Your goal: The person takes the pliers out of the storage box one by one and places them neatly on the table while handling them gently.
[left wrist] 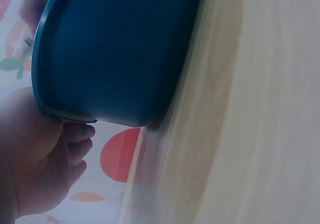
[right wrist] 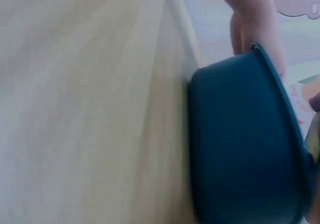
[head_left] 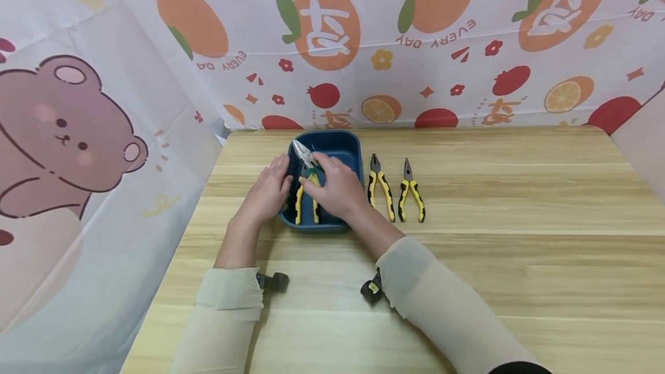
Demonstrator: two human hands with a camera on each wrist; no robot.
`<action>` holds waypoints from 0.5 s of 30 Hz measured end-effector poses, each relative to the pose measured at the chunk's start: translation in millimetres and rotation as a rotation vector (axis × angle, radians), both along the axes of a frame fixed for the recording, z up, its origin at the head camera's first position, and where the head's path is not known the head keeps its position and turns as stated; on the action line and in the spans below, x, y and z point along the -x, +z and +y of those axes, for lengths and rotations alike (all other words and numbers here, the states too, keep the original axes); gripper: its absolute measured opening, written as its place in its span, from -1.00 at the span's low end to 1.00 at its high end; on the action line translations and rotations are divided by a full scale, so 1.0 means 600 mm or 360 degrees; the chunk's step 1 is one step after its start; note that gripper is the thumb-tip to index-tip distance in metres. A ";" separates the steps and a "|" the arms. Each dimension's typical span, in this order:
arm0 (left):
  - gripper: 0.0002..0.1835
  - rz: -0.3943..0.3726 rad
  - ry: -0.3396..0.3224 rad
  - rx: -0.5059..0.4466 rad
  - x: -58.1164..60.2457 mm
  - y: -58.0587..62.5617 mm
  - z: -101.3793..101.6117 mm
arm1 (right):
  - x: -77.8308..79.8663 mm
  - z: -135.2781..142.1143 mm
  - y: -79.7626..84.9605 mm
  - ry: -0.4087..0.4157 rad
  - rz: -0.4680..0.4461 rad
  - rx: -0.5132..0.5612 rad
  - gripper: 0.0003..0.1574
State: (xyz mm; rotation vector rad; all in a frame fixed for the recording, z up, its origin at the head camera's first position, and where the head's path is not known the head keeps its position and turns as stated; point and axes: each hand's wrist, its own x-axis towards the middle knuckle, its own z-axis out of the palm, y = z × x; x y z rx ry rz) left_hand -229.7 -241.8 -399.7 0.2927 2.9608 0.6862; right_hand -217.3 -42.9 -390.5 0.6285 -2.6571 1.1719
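Note:
My left hand (head_left: 266,189) grips the left rim of a deep blue rectangular tub (head_left: 355,149), its thumb at the rim; in the left wrist view, the fingers (left wrist: 80,150) curl outside the tub wall. Over the tub, my right hand (head_left: 340,188) holds combination pliers (head_left: 303,152) with a bare silver head pointing up and left. Their handles are mostly hidden by the hand, with some dark green showing. Beneath them, yellow-and-black-handled pliers (head_left: 315,212) lie in the tub, their head partly covered.
Two more yellow-and-black pairs lie right of the tub: combination pliers (head_left: 383,186) and, farther right, long-nose pliers (head_left: 408,172). The wooden table (head_left: 493,235) ends at a fruit-printed cloth (head_left: 384,39) behind. Another cloth with a bear print (head_left: 67,131) hangs on the left.

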 end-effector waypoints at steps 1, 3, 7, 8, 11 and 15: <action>-0.37 -0.0004 -0.0002 -0.0002 0.000 0.000 0.001 | -0.001 0.007 0.003 -0.0005 0.0080 0.0051 -0.30; -0.37 -0.0008 -0.0003 -0.0011 0.000 0.000 0.002 | -0.005 0.024 0.012 -0.0023 0.0190 0.0137 -0.33; -0.36 -0.0008 0.0008 -0.0013 -0.001 0.000 0.005 | -0.011 0.072 0.025 -0.0108 0.0194 0.0283 -0.35; -0.36 -0.0006 0.0012 -0.0011 -0.001 0.000 0.005 | -0.012 0.086 0.026 -0.0136 0.0167 0.0306 -0.36; -0.36 -0.0012 0.0017 -0.0007 -0.001 -0.001 0.004 | -0.012 0.133 0.024 -0.0239 0.0076 0.0344 -0.41; -0.36 -0.0008 0.0028 -0.0020 -0.003 -0.001 0.001 | -0.009 0.197 0.017 -0.0397 -0.0081 0.0372 -0.44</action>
